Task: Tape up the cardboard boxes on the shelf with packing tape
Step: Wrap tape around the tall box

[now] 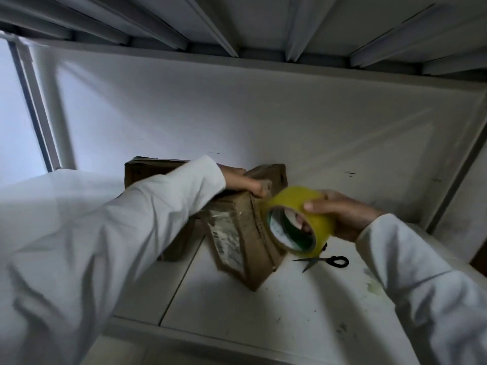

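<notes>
Cardboard boxes on a white metal shelf (290, 312): three show, brown and creased. The nearest box (245, 241), tilted, bears a worn printed label. Left hand (242, 184), in a white sleeve, grips this box's upper edge. Right hand (340, 214) grasps one roll of yellowish glossy packing tape (303, 219) just right of it. One pair of black-handled scissors (322, 261) lies open nearby. Bare shelf surface extends rightward.

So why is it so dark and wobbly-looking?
Head view: the light comes from the window at left, so the shelf is dim; the wide lens bends straight edges; the left sleeve is blurred; the tape is fairly sharp.
</notes>
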`<state>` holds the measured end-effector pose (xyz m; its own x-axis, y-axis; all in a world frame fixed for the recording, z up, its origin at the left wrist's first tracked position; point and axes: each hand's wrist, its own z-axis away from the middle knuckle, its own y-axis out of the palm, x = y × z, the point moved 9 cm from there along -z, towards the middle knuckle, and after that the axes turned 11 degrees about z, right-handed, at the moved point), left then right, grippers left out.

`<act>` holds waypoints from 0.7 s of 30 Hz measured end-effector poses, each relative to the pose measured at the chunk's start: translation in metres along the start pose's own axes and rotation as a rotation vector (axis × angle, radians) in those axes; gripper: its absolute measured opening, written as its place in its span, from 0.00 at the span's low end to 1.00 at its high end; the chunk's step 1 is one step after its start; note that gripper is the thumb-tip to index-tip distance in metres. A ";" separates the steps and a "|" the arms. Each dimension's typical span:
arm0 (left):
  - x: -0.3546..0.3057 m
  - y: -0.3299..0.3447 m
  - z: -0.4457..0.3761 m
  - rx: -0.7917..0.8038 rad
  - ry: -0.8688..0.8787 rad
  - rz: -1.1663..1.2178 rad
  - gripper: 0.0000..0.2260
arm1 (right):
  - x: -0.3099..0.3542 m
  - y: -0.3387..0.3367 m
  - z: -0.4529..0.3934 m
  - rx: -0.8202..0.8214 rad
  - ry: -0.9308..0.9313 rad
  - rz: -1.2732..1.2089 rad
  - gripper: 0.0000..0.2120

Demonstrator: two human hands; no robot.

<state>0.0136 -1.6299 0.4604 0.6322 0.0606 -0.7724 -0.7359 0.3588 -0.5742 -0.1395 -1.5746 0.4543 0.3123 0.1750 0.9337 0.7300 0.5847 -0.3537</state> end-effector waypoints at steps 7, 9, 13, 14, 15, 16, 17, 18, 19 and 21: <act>0.078 0.030 -0.012 0.016 -0.094 0.601 0.14 | 0.013 0.013 -0.014 -0.126 0.045 0.026 0.20; 0.080 0.027 -0.007 -0.021 -0.111 0.532 0.14 | 0.008 0.009 -0.021 -0.299 0.027 0.078 0.20; 0.068 -0.007 -0.017 -0.193 -0.183 0.114 0.12 | -0.001 0.004 -0.042 -0.505 0.004 0.099 0.26; 0.067 -0.010 -0.023 -0.220 -0.170 0.049 0.16 | -0.003 0.007 -0.047 -0.522 0.001 0.085 0.28; 0.071 -0.010 -0.029 -0.231 -0.158 0.032 0.20 | -0.006 0.010 -0.050 -0.535 0.002 0.072 0.30; 0.078 -0.007 -0.036 -0.231 -0.161 0.051 0.23 | -0.009 0.012 -0.054 -0.547 0.002 0.065 0.33; 0.089 -0.003 -0.044 -0.225 -0.172 0.060 0.25 | -0.013 0.013 -0.057 -0.552 0.008 0.068 0.35; 0.099 0.002 -0.051 -0.210 -0.176 0.051 0.26 | -0.017 0.015 -0.061 -0.546 0.013 0.074 0.35; 0.107 0.007 -0.057 -0.188 -0.183 0.033 0.25 | -0.019 0.017 -0.065 -0.533 0.016 0.081 0.33; 0.117 0.010 -0.069 -0.164 -0.166 0.050 0.23 | -0.023 0.020 -0.072 -0.517 0.024 0.101 0.29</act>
<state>0.0638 -1.6835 0.3460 0.6152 0.2320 -0.7535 -0.7883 0.1960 -0.5833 -0.0882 -1.6240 0.4217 0.4058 0.1887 0.8943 0.8983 0.0979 -0.4283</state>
